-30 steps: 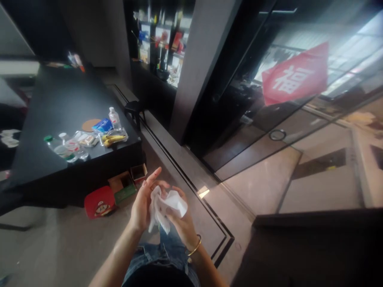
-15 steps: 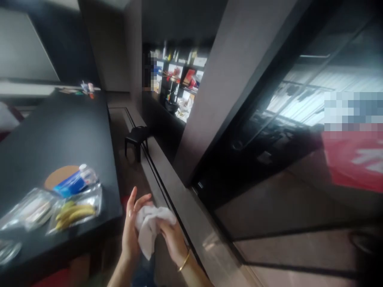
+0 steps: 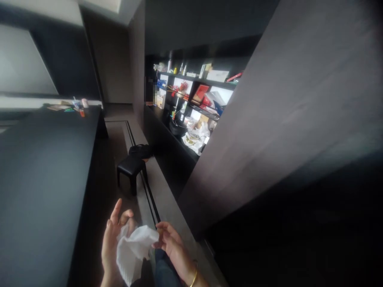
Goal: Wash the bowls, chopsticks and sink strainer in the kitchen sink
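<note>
A thin, crumpled white tissue (image 3: 133,247) hangs between my two hands at the bottom of the head view. My right hand (image 3: 176,249), with a gold bangle at its wrist, pinches the tissue's right end between thumb and fingers. On the other side, my left hand (image 3: 112,245) is raised with its index finger stretched up and the others loosely bent apart. The tissue lies against its palm and covers part of its fingers.
A long dark table (image 3: 48,167) runs along the left, with small items at its far end. Ahead on the floor stands a black stool (image 3: 131,165) with a dark bag (image 3: 140,150) behind it. Filled shelves (image 3: 194,83) and a grey pillar (image 3: 254,131) are on the right.
My view has moved forward along the table; the food packs and the red shape at right have left it. The tissue, bunched before, now spreads out more and hangs lower left.
</note>
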Tool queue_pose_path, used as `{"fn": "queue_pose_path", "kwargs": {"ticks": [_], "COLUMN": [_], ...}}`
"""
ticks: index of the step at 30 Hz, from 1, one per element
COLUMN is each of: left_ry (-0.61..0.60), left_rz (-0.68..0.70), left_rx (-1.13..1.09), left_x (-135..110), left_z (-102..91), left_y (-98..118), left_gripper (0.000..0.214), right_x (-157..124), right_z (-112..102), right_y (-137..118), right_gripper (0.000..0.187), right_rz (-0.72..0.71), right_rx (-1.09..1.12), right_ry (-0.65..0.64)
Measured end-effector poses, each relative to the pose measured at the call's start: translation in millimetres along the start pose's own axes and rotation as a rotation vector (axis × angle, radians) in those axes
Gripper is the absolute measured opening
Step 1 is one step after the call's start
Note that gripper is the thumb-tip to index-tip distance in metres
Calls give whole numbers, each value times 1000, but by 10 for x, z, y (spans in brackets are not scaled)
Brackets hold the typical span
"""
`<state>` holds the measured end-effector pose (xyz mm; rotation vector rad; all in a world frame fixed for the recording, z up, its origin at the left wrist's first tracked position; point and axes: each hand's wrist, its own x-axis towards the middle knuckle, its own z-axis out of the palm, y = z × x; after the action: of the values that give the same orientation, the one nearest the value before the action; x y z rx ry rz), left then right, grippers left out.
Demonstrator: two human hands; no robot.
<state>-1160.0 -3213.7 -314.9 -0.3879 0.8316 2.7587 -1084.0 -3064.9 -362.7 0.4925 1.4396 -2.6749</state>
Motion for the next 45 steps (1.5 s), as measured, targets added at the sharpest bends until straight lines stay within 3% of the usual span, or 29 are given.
{"fn": "queue_pose_path", "kwargs": {"ticks": [3,6,11,16,21,26,31,39,42,45], "left_ry": [24,56,81,157,95,23,25,115,124,138], "left_rz": [-12,-46,-40,-24,-8,-75,-98,-35,-26,-3], "left_rx": [-15,-18,21,102,119,149,159,162,159,157], "left_x": [869,1684,2905,4302,5861,7161,8094,9223,9582,9888], "left_z": [337,701,1197,1559,2082,2677,2961,3339,3520,3699], "left_y": [-104,-142,-199,-369,-479,-428,-441,-743,-825,-889], "left_gripper": [67,64,64,63,66,65,65,73,73,65], "right_x": [911,1830,3313,4784,6234,7350,8249,9672,10330,11075], "right_z": [-491,-801,-947,-1091,-1304,-1473,-1713,-2021,-2069,-2028], "right_y": [-554,-1211,-2110,-2589,-3057,-3727,-4283,-5087,-5544,-6185], "right_gripper": [53,54,55,53,55,51,45,34,29,21], "right_rz": [-4,-17,-52,-115,-158,-222,-241,-301,-429,-668], "right_rx": [-78,-193,-278,-315,-385,-468,-494,-609,-771,-1018], "right_ry": [45,68,40,6,26,97,150,61,47,105]}}
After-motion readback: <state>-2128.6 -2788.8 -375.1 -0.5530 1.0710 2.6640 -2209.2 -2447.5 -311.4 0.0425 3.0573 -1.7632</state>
